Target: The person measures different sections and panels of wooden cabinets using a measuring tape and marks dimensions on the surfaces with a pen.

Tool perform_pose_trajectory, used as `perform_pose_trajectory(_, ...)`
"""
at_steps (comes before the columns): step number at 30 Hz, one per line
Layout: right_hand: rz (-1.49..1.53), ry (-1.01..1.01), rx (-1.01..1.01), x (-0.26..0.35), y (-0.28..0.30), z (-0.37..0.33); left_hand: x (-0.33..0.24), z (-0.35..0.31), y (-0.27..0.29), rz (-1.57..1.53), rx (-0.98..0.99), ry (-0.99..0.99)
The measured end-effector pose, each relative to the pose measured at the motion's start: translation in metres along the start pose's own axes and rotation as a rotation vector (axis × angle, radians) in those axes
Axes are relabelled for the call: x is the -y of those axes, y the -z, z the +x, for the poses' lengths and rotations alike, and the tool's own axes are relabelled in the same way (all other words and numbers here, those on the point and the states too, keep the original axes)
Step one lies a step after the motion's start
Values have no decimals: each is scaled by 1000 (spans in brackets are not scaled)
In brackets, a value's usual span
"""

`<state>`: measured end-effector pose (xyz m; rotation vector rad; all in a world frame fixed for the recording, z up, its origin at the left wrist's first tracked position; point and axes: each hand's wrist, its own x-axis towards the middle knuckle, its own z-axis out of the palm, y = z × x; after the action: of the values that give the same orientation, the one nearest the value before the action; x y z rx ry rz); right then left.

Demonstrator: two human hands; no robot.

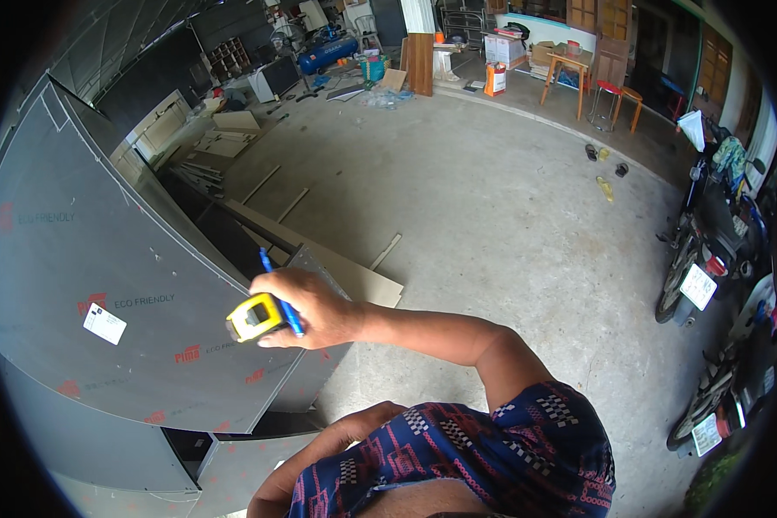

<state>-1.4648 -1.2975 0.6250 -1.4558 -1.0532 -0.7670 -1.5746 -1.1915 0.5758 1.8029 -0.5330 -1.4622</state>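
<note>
My right hand [321, 309] is closed around a yellow and black tape measure [254, 317] and a blue pen [293, 320]. The pen sticks out above and below the fingers. Hand and tape measure are over the right end of a large grey panel [121, 259], part of a box-like piece; whether they touch it I cannot tell. A white label [104, 323] is stuck on the panel. My left arm is bent in front of my body, and my left hand [382, 413] is mostly hidden by my patterned shirt, its fingers out of sight.
Pale boards [354, 259] and strips lie on the concrete floor [492, 216] beyond the panel. Motorbikes [708, 250] stand along the right. Sandals [605, 189] lie near a low step. A blue air compressor [328, 55] and clutter fill the back; a wooden table [567, 71] stands back right.
</note>
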Motion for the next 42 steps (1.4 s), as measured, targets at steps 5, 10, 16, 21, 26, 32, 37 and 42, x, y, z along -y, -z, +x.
perform_pose_trajectory(5,-185,-78,-37,15,37,-54,17,27,0,-42,9,-49)
perform_pose_trajectory(10,-304,-252,-19,18,80,-116,58,81,5,12,188,-107)
perform_pose_trajectory(16,-400,-441,-62,9,102,-151,79,110,19,-4,210,-117)
perform_pose_trajectory(21,-462,-491,-35,-8,96,-159,71,107,39,171,159,-176)
perform_pose_trajectory(26,-430,-594,-91,-19,77,-163,78,73,73,-72,86,-132)
perform_pose_trajectory(32,-417,-695,-30,-49,58,-160,106,58,125,-214,-81,-195)
perform_pose_trajectory(37,-380,-731,1,-67,60,-149,127,62,143,-335,-157,-285)
perform_pose_trajectory(42,-331,-715,47,-110,80,-139,134,88,158,-493,-281,-384)
